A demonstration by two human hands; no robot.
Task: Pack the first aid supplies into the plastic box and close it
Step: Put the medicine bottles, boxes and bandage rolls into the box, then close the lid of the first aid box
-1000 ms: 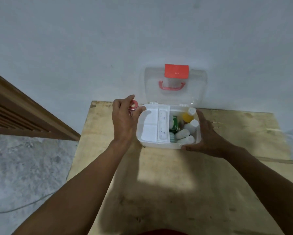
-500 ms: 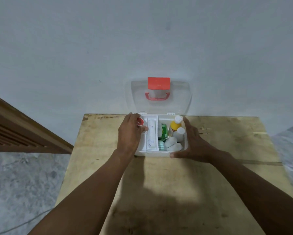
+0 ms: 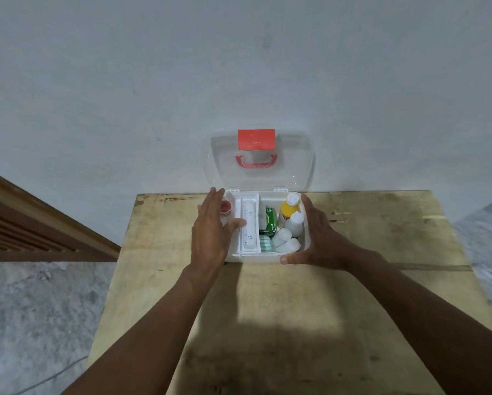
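Left hand [image 3: 210, 238] is flat, fingers straight, over the left end of the plastic box [image 3: 256, 256], thumb resting on its white tray [image 3: 250, 223]. Right hand [image 3: 318, 240] lies fingers-out against the box's right wall, thumb at the front corner. Box sits on the bench [image 3: 296, 309], clear lid [image 3: 293, 166] up. Little red-capped jar [image 3: 226, 208] is inside its left end.

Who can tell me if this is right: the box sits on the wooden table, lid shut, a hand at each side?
Wrong on the lid: the head view shows it open. The box sits on the wooden table, left hand and right hand at its sides.
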